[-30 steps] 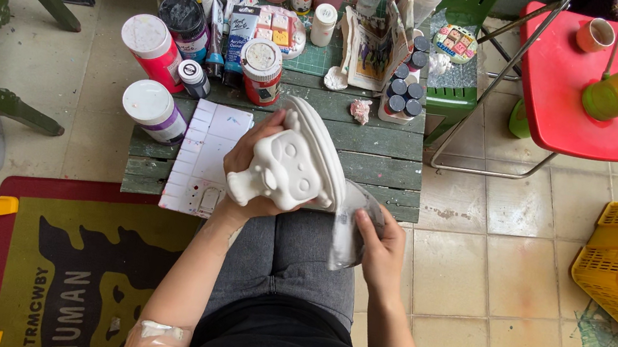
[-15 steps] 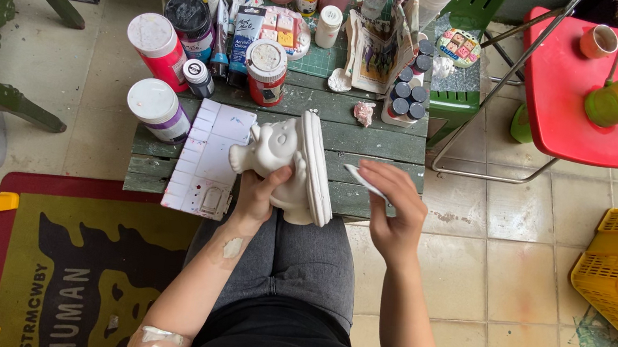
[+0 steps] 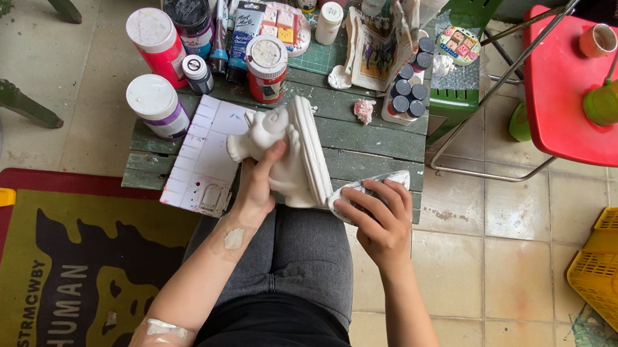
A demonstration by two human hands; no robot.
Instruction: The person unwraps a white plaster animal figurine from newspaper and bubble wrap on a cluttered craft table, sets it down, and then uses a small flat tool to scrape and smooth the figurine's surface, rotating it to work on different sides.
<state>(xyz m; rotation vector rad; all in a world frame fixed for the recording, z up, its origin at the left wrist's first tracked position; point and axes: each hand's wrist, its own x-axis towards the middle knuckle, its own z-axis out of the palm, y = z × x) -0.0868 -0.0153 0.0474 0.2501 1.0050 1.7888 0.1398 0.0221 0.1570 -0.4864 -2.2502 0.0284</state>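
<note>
Since 0.5 s ago you've tipped the white plaster figure (image 3: 288,151) further onto its edge, rt hand dropped lower-right. Left hand (image 3: 258,183) has a clenched grip on the figure's near side, holding it just above the green surface (image 3: 365,137), over the white paper sheet (image 3: 204,152). Right hand (image 3: 375,214) grips a small whitish pad or cloth (image 3: 367,185) at the figure's base edge. Looks like a sanding/wiping step; next, prob keep the figure steady, work along the edge.

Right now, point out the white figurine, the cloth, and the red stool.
white figurine (image 3: 291,155), head view, on its body beside the left thumb.
cloth (image 3: 371,186), head view, on the fold above the right fingers.
red stool (image 3: 566,96), head view, on its bare seat.
</note>
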